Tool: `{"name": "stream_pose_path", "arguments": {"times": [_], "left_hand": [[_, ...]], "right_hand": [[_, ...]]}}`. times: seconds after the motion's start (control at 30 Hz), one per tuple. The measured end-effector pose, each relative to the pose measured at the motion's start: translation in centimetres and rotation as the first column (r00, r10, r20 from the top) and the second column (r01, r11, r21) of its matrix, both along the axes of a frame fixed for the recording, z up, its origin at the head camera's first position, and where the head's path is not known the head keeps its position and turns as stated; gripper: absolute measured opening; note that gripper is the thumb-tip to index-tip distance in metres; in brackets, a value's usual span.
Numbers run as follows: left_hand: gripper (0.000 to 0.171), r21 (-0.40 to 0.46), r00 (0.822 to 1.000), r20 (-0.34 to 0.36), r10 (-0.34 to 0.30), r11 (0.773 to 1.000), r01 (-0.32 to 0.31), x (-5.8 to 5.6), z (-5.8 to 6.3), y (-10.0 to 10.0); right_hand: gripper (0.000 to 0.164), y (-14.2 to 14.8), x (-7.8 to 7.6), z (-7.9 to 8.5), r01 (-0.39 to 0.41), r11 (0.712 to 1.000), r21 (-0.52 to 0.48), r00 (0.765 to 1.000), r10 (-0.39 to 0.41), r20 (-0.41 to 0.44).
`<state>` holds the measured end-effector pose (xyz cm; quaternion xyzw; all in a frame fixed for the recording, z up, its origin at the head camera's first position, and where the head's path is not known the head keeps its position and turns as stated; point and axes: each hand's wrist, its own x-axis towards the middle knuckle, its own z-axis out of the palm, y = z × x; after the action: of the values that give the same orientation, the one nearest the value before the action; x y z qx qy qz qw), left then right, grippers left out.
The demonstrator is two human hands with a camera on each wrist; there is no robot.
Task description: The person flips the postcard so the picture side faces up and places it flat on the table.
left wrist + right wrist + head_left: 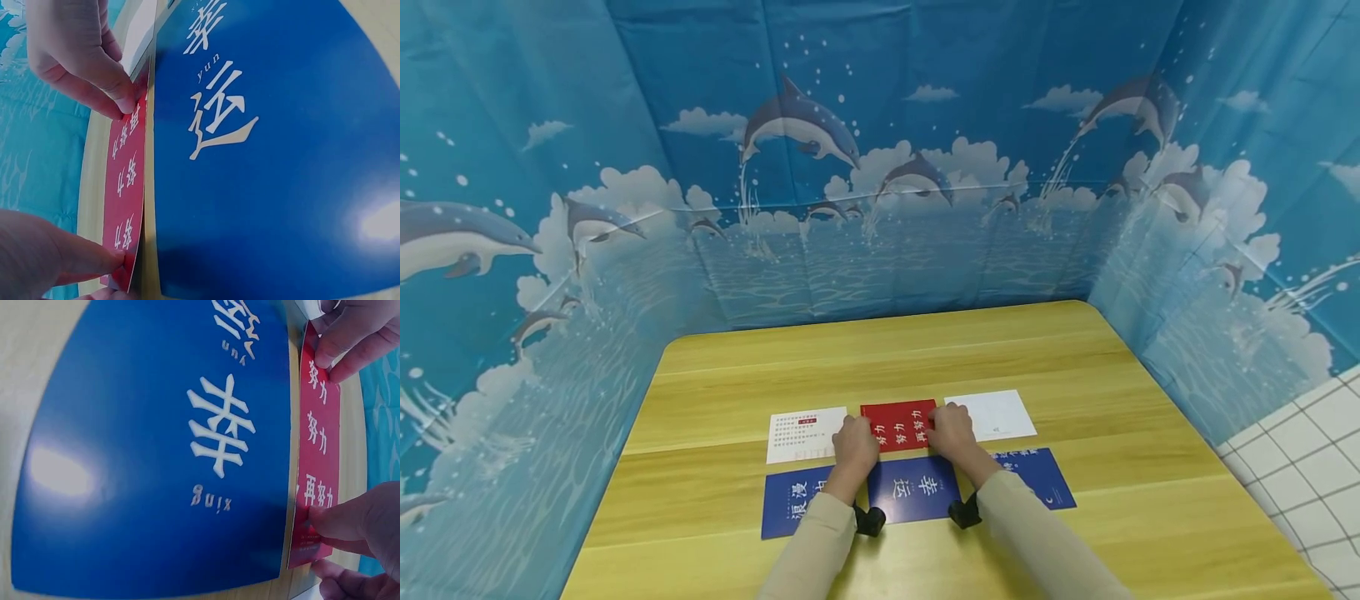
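Observation:
A red card (901,425) with white Chinese characters is in the middle of the back row of cards in the head view. My left hand (855,450) pinches its left end, thumb (103,259) on the printed face. At the opposite end my right hand (953,432) pinches it too, with the thumb (340,519) on top and fingers underneath. The near long edge of the red card runs along a blue card (913,490) printed with large white characters, which lies just in front of it between my wrists.
A white card with text (786,442) and a mostly blank white card (1000,415) flank the red one. Two more blue cards, left (778,504) and right (1051,475), lie partly behind my arms. The yellow wooden table (880,354) meets a dolphin-print curtain (880,250).

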<state>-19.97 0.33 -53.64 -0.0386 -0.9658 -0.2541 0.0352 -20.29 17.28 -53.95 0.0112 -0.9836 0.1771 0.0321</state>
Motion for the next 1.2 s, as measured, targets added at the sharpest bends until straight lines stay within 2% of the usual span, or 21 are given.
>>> {"name": "stream_pose_path", "arguments": {"times": [0.27, 0.4, 0.57, 0.73, 1.0, 1.1, 1.17, 1.2], "left_hand": [[0.002, 0.001, 1.000, 0.001, 0.004, 1.000, -0.004, -0.11, -0.14, -0.07], [0.006, -0.021, 1.000, 0.012, 0.011, 1.000, -0.011, -0.19, -0.09, -0.09], [0.006, -0.067, 1.000, 0.022, 0.018, 0.998, -0.016, -0.41, -0.18, -0.04], [0.010, -0.063, 1.000, 0.012, 0.019, 0.998, -0.018, -0.41, -0.39, -0.04], [0.020, -0.048, 1.000, -0.009, -0.009, 0.999, 0.009, -0.31, -0.81, -0.10], [0.016, 0.033, 0.998, -0.034, -0.045, 0.998, 0.046, -0.36, -0.97, -0.02], [0.014, 0.155, 0.996, -0.052, -0.072, 0.985, 0.080, -0.37, -0.97, 0.22], [0.015, 0.228, 0.995, -0.062, -0.083, 0.969, 0.095, -0.38, -0.95, 0.42]], "right_hand": [[0.012, -0.15, 0.11, 0.07, 0.018, 1.000, -0.002, 1.000, -0.018, 0.007], [0.012, -0.08, 0.07, -0.15, 0.019, 1.000, -0.012, 1.000, -0.019, 0.005], [0.022, -0.03, -0.10, -0.50, 0.036, 0.998, -0.043, 0.999, -0.035, 0.020], [0.030, -0.10, -0.04, -0.59, 0.057, 0.995, -0.081, 0.998, -0.053, 0.042], [0.030, -0.10, 0.20, -0.55, 0.042, 0.996, -0.083, 0.999, -0.040, 0.028], [0.028, 0.12, 0.10, -0.58, 0.025, 0.996, -0.089, 1.000, -0.026, -0.002], [0.028, 0.38, 0.02, -0.52, 0.026, 0.993, -0.119, 0.999, -0.029, -0.024], [0.028, 0.56, -0.01, -0.45, 0.030, 0.990, -0.140, 0.999, -0.036, -0.036]]}}
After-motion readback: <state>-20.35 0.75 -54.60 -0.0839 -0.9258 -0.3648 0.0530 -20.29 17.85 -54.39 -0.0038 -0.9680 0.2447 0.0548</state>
